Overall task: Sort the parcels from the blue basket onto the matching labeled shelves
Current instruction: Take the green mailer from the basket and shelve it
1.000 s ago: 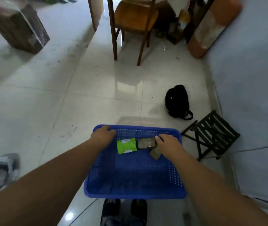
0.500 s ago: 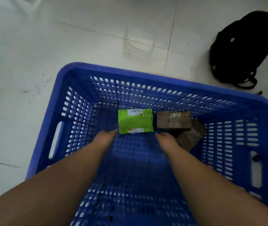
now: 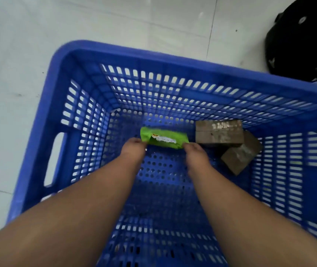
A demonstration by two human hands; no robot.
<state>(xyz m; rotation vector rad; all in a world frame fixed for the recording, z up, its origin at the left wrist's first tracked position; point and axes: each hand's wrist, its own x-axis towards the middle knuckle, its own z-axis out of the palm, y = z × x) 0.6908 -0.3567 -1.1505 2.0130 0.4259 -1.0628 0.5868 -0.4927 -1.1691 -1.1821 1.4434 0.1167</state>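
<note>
Parcels are what I sort, and three lie in the far part of the blue basket (image 3: 61, 78): one green parcel (image 3: 164, 139) and, to its right, two brown parcels, one flat (image 3: 219, 134) and one tilted (image 3: 240, 155) under it. My left hand (image 3: 132, 149) pinches the left near corner of the green parcel and my right hand (image 3: 195, 151) pinches its right near corner; the fingers of both are curled onto its edge. The parcel is tipped up at its near side, with the white label facing me.

I think the thin wrapper may slip out, because I hold it only by two corners. My right hand is also near the flat brown parcel, so a careless lift could knock the stack.

Half a second ago the green parcel lay flat on the basket bottom and my hands only touched its near edge; now it is raised and held. A black bag (image 3: 300, 39) lies on the floor at far right.
</note>
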